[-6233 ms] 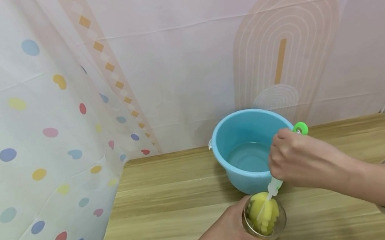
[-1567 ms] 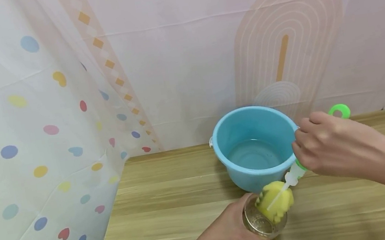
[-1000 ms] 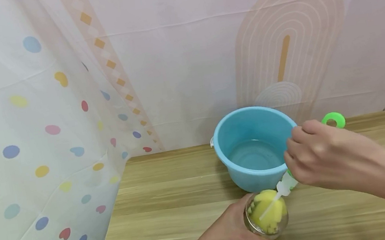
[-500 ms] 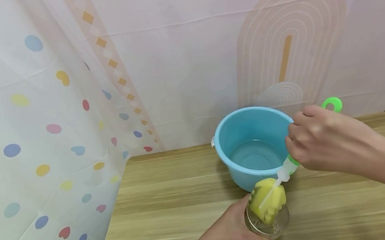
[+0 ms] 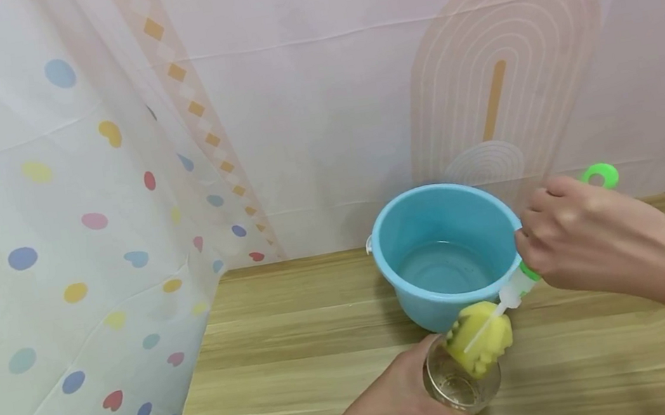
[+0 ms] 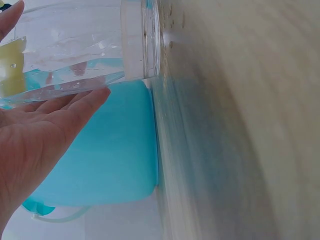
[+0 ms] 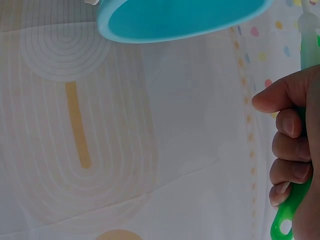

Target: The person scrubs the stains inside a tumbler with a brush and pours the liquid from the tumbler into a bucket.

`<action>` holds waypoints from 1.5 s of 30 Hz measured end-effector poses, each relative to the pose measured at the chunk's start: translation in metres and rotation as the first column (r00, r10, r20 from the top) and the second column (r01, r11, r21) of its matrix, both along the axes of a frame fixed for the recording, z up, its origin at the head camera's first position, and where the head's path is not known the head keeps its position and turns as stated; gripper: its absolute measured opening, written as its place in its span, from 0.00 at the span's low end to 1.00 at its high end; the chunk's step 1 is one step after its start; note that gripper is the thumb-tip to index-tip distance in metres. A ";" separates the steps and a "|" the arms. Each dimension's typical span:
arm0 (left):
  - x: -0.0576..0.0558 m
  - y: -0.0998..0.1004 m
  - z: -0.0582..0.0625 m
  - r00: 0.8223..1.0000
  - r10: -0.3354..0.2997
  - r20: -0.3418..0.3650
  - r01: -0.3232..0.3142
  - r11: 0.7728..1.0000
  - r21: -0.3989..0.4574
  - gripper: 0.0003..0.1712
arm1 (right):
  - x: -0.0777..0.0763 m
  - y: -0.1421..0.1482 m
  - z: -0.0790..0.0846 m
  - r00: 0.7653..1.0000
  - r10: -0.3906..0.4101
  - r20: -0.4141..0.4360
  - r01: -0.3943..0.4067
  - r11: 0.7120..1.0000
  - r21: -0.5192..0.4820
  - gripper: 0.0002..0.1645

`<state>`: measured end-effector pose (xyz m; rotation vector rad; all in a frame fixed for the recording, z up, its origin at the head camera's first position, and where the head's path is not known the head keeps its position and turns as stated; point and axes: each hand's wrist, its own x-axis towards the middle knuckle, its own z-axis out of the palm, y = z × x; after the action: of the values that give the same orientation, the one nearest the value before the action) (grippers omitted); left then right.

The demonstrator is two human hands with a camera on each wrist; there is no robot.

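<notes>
My left hand (image 5: 400, 393) grips a clear glass (image 5: 461, 395) around its side, thumb at the front and fingers behind. In the left wrist view the glass (image 6: 80, 40) stands on the tabletop, with the palm (image 6: 30, 145) against it. My right hand (image 5: 591, 228) is wrapped round the green-and-white handle of a sponge bottle brush (image 5: 481, 339). The yellow sponge head is tilted at the mouth of the glass, its lower end inside and its upper part above the rim. In the right wrist view the fingers (image 7: 290, 145) curl round the green handle (image 7: 295, 200), which ends in a loop.
A light-blue bucket (image 5: 429, 307) with shallow water inside stands just behind the glass. The wood-grain table (image 5: 278, 364) ends at a patterned curtain (image 5: 322, 131) at the back and a dotted one (image 5: 70, 336) on the left.
The sponge brush has gone up and down in the glass; since half a second ago my right hand has pulled it up and rightward. My left hand keeps holding the glass in place.
</notes>
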<state>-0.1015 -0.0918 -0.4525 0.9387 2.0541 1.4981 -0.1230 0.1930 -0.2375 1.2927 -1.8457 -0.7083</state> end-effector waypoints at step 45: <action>0.001 0.001 0.000 0.998 -0.007 0.069 0.005 1.000 0.016 0.52 | 0.026 -0.026 0.002 0.999 -0.025 -0.038 0.025 1.000 0.014 0.29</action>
<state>-0.1003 -0.0908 -0.4526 0.8854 1.9920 1.5238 -0.0968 0.1675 -0.2353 1.2594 -1.8324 -0.7561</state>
